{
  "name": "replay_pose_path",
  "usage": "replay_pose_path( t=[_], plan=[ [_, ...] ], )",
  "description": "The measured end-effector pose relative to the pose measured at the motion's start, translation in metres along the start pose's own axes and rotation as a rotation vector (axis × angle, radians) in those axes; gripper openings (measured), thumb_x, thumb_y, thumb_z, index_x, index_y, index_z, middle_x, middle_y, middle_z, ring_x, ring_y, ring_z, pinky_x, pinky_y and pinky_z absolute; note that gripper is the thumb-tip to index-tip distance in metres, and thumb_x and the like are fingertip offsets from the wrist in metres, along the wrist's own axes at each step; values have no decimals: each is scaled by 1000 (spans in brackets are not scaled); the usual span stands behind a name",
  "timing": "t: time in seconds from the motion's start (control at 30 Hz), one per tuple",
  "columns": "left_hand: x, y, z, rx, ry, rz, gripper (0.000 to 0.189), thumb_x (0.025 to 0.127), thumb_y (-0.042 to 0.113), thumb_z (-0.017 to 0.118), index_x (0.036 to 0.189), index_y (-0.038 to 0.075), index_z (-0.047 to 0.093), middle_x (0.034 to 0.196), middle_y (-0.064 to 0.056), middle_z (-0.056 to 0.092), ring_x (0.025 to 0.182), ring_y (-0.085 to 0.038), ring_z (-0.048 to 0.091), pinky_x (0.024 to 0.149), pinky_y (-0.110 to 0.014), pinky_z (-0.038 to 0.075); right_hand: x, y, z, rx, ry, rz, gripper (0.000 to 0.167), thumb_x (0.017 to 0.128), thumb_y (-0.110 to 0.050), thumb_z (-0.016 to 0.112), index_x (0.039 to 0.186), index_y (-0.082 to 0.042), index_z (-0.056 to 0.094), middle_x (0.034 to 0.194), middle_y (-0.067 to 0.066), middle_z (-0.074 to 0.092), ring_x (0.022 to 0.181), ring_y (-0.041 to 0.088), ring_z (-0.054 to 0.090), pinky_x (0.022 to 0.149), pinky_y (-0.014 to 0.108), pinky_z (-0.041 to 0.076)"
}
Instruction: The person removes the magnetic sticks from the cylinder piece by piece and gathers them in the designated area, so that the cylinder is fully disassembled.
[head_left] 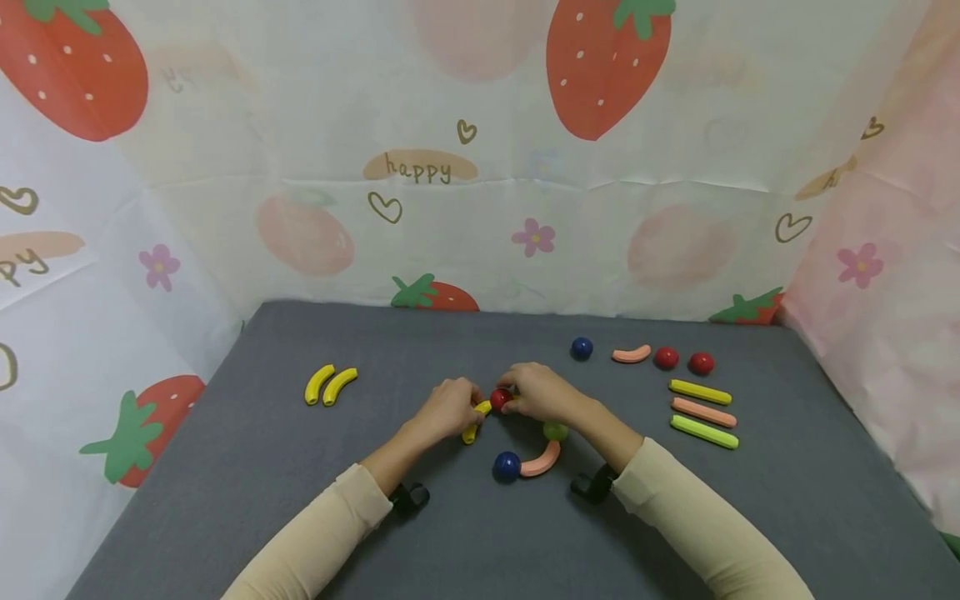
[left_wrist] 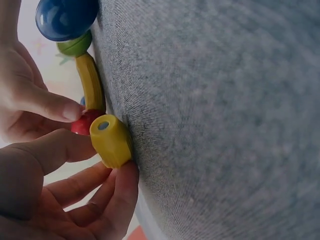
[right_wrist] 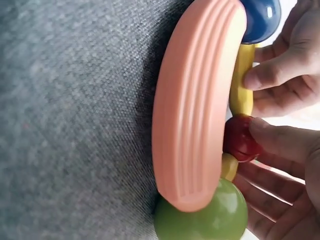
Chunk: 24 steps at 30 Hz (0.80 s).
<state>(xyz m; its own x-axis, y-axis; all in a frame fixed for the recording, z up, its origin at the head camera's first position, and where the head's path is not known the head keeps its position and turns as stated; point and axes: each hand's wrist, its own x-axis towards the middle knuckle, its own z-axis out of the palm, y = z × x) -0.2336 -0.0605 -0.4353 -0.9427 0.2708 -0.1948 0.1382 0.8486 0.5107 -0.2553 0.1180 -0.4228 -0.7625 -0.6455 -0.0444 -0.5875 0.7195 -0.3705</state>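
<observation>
My left hand (head_left: 447, 407) pinches a yellow curved rod (left_wrist: 112, 145) between thumb and fingers, its lower end showing a small grey disc. The rod's upper end meets a red ball (head_left: 500, 400), which my right hand (head_left: 546, 393) grips with thumb and fingertips. From the red ball a second yellow curved rod (left_wrist: 91, 82), mostly hidden under the right hand in the head view, leads to a green ball (head_left: 555, 431). A pink curved rod (head_left: 542, 461) joins that green ball to a blue ball (head_left: 507, 467), so the pieces form an arc open at the lower left.
Two yellow curved rods (head_left: 330, 386) lie at the left on the grey tabletop (head_left: 247, 467). At the back right are a blue ball (head_left: 581, 348), a pink curved rod (head_left: 632, 354) and two red balls (head_left: 666, 358). Below them lie yellow, pink (head_left: 704, 412) and green straight rods.
</observation>
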Motion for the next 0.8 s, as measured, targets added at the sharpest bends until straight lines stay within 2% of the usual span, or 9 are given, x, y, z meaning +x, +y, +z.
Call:
replay_pose_path(
  t=[0.27, 0.4, 0.47, 0.57, 0.7, 0.8],
  plan=[
    [0, 1, 1, 18, -9, 3, 17, 86, 14, 73, 100, 4, 74, 96, -9, 72, 75, -18, 62, 67, -32, 52, 4, 0, 2, 5, -26, -19, 27, 86, -17, 74, 111, -7, 72, 97, 5, 71, 79, 13, 60, 68, 27, 47],
    [1, 2, 1, 46, -1, 35, 8, 84, 14, 75, 85, 5, 74, 79, -5, 70, 65, -16, 57, 62, -29, 46, 4, -1, 3, -1, -27, -23, 24, 86, -16, 75, 108, -7, 73, 94, 5, 71, 77, 13, 60, 67, 27, 48],
    [1, 2, 2, 60, 2, 54, 12, 84, 13, 76, 74, 8, 71, 67, -1, 63, 59, -14, 53, 60, -28, 41, 4, -2, 3, -8, -26, -21, 23, 86, -16, 75, 107, -7, 74, 93, 4, 72, 76, 12, 60, 66, 26, 48],
    [0, 2, 2, 70, 5, 78, 28, 83, 11, 75, 60, 11, 60, 54, 3, 48, 52, -12, 44, 58, -26, 34, 4, -4, 3, -20, -30, -21, 19, 85, -15, 75, 104, -8, 74, 91, 4, 72, 73, 12, 58, 65, 25, 47],
    [0, 2, 3, 89, 34, 116, 45, 82, 7, 75, 52, 15, 42, 49, 6, 31, 46, -10, 34, 53, -25, 28, 6, -7, 1, -27, -36, -20, 15, 85, -12, 75, 98, -7, 75, 86, 4, 71, 69, 13, 56, 61, 25, 45],
    [0, 3, 4, 113, 62, 136, 51, 82, 6, 75, 51, 16, 35, 49, 6, 25, 45, -10, 29, 52, -25, 24, 8, -8, -1, -29, -41, -14, 15, 84, -11, 76, 98, -6, 75, 87, 5, 71, 69, 13, 57, 62, 25, 46]
  ],
)
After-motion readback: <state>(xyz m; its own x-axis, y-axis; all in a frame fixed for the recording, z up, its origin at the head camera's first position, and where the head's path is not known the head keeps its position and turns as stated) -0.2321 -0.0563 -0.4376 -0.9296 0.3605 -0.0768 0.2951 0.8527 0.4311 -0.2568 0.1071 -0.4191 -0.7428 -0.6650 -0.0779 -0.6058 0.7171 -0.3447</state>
